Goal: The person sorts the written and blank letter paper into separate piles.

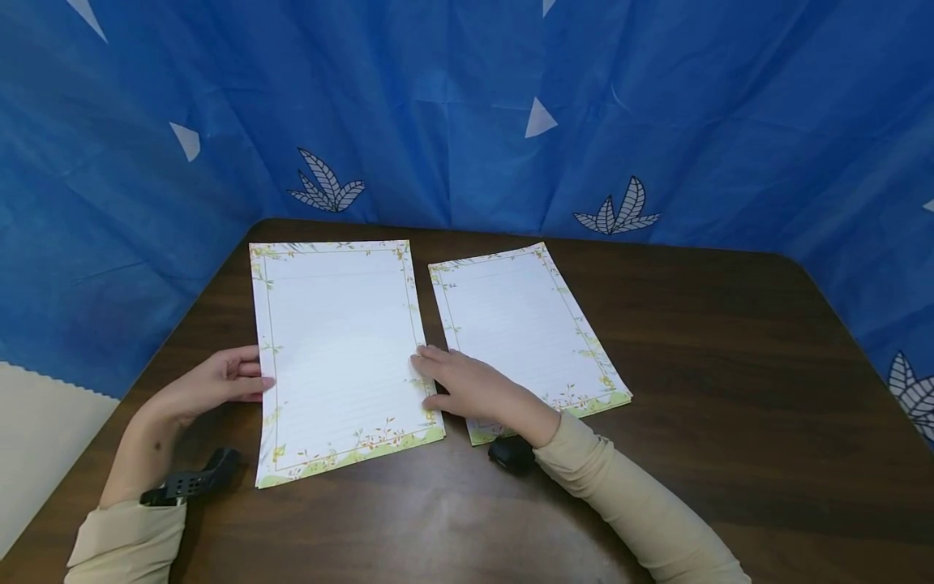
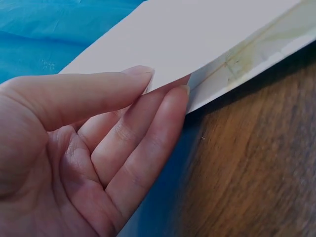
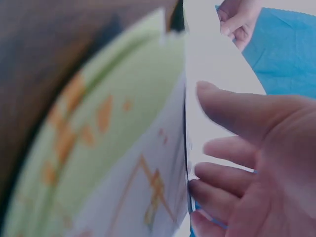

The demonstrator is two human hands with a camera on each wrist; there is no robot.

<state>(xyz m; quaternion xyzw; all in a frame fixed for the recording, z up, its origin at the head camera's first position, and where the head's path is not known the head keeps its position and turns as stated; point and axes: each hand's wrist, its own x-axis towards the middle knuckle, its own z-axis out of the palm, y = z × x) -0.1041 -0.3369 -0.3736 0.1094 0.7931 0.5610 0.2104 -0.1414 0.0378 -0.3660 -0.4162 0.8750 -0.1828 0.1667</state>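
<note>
A sheet of lined stationery paper point(image 1: 336, 341) with a floral border lies under both hands, on the left of the table. My left hand point(image 1: 212, 383) pinches its left edge, thumb on top and fingers beneath. In the left wrist view the paper point(image 2: 163, 39) is raised at that edge, with another bordered sheet point(image 2: 247, 64) below. My right hand point(image 1: 474, 385) rests at the right edge, its fingers loosely extended and touching the paper. A second stack of the same stationery point(image 1: 511, 324) lies slanted to the right, its lower left part covered by my right hand.
The dark wooden table point(image 1: 730, 365) extends to the right and toward the front. Behind it hangs a blue curtain point(image 1: 452, 113) with leaf prints. A black wrist device point(image 1: 197, 478) is on the left forearm, another point(image 1: 511, 454) by the right wrist.
</note>
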